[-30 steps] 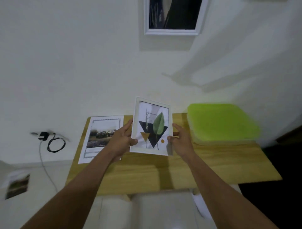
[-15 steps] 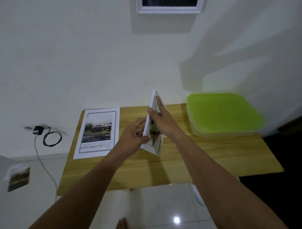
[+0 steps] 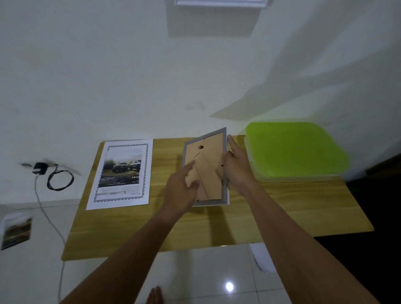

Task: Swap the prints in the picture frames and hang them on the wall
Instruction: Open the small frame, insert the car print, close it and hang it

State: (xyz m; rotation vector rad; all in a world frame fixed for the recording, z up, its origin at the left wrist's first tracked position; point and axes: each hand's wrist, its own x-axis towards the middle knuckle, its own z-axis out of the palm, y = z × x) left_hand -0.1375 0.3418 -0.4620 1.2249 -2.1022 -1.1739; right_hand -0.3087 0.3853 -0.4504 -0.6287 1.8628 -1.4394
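A white picture frame (image 3: 208, 152) is held over the wooden table (image 3: 282, 212), its brown backing board and stand facing me. My right hand (image 3: 235, 167) grips its right edge. My left hand (image 3: 182, 188) holds its lower left part, fingers spread on the backing. The leaf print inside is hidden. A loose print of trucks with a patterned border (image 3: 122, 173) lies flat on the table's left side. The bottom edge of a second white frame (image 3: 221, 2) hangs on the wall at the top.
A container with a green lid (image 3: 295, 149) stands at the table's back right, close to my right hand. A black charger with a coiled cable (image 3: 54, 175) hangs on the wall at left. Another print (image 3: 16, 231) lies on the tiled floor.
The frame has been turned over from picture side to back side and lowered toward the table. My view has tilted downward.
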